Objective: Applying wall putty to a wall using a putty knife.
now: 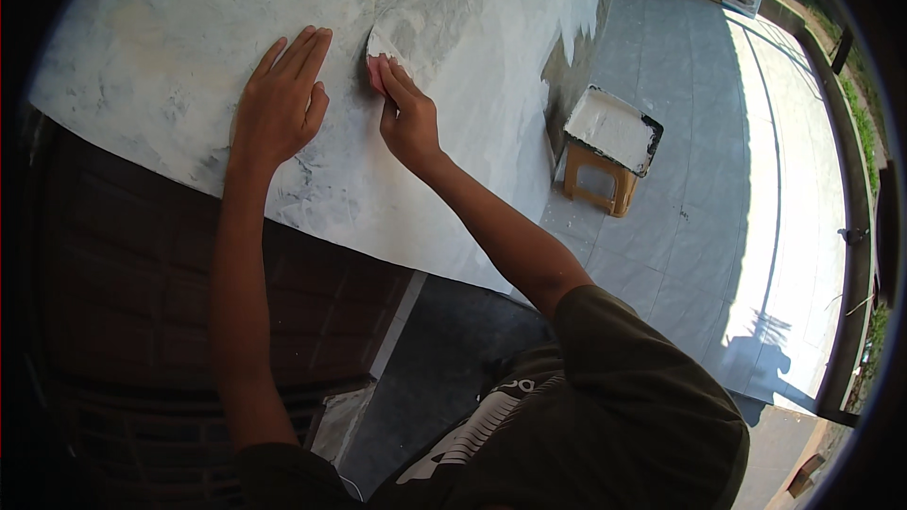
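Note:
My left hand [281, 99] lies flat against the wall [453, 161], its fingers stretched upward and the thumb apart. To the right of it, my right hand [409, 123] grips a reddish putty spreader [379, 72] with pale putty along its upper end. The spreader rests at the wall's surface, and part of it is hidden by my fingers. Patchy white and grey putty covers the wall, with streaks and smears. At the wall's right end a rough grey strip [572, 71] shows bare beside the white coat.
A black-rimmed tray [654, 144] of white putty stands on a tan plastic stool [595, 181] on the grey tiled floor [666, 236]. Below the wall's edge is a dark brown panelled door [161, 264]. Bright sunlight crosses the floor at right, beside a low wall [853, 274].

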{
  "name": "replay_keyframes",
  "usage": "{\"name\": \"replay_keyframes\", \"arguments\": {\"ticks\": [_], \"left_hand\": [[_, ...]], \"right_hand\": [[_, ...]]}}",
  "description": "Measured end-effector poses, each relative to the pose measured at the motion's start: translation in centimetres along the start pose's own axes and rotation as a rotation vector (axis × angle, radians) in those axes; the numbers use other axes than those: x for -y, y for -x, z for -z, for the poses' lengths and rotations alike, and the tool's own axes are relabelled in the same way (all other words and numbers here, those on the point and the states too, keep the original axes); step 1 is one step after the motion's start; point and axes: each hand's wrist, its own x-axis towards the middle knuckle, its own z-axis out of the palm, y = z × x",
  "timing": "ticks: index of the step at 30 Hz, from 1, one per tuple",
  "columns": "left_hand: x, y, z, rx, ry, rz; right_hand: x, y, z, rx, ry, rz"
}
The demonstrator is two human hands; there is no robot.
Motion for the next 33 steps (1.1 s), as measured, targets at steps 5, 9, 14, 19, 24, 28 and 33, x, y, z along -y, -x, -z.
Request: {"name": "replay_keyframes", "arguments": {"ticks": [5, 9, 14, 19, 24, 28, 33], "left_hand": [[0.3, 0.3, -0.6, -0.017, 0.000, 0.008], [-0.1, 0.2, 0.1, -0.005, -0.006, 0.016], [-0.5, -0.4, 0.0, -0.039, -0.022, 0.003], [0.1, 0.3, -0.3, -0.025, -0.002, 0.008], [0.0, 0.1, -0.2, -0.037, 0.003, 0.017], [-0.1, 0.0, -0.4, -0.068, -0.024, 0.002], [-0.2, 0.2, -0.3, -0.066, -0.038, -0.002]], "right_hand": [[2.3, 4.2, 4.5, 0.177, -0.335, -0.412], [-1.4, -0.6, 5.3, -0.094, -0.363, -0.518], [-3.0, -4.0, -0.3, -0.127, 0.008, -0.120], [3.1, 3.2, -0.7, 0.098, -0.083, -0.018], [3.5, 10.6, 6.3, 0.233, -0.219, -0.457], [1.6, 7.4, 7.9, 0.108, -0.108, -0.584], [-1.0, 0.7, 6.4, 0.025, -0.049, -0.468]]}}
